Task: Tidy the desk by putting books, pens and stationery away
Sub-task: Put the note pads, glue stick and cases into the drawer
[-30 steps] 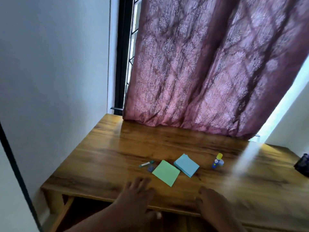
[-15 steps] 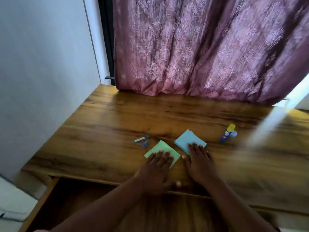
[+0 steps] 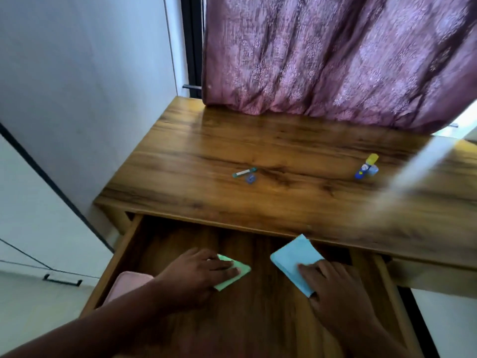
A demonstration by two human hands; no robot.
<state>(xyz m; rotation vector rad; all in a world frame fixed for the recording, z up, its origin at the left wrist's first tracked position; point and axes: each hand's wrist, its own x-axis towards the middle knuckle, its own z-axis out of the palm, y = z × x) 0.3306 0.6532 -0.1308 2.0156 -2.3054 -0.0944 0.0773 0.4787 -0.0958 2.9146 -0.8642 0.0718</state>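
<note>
1. Both pads of sticky notes have moved since half a second ago: they lay on the tabletop (image 3: 284,202) under the fingertips then, and now sit down in the open drawer (image 3: 258,319) below its front edge
2. Head view, count of hands: two. Left hand (image 3: 196,275) lies flat on the green note pad (image 3: 233,276), fingers spread over it, its grip pressing down rather than clenched; whether the thumb is under the pad cannot be told
3. Right hand (image 3: 335,288) rests on the near corner of the blue note pad (image 3: 294,259), fingers extended on top, thumb side hidden, so a true pinch cannot be told; the pad tilts with its far corner raised toward the tabletop edge
4. Note pads: two, one green and one blue, apart from each other, both inside the drawer
5. Left on the tabletop: one small teal-and-white pen-like stick (image 3: 244,172), one small blue piece (image 3: 249,179) just beside it, one blue glue stick with a yellow cap (image 3: 366,167) well to the right, with a pale round thing touching it that is too blurred to name
6. One pink soft item (image 3: 129,282) lies in the drawer's left near corner, partly behind the left forearm
7. One mauve patterned curtain (image 3: 335,55) hangs to the back of the tabletop
8. Compared with the earlier frame, the pen-like stick, blue piece and glue stick keep their places; the hands have dropped from the tabletop to the drawer
</note>
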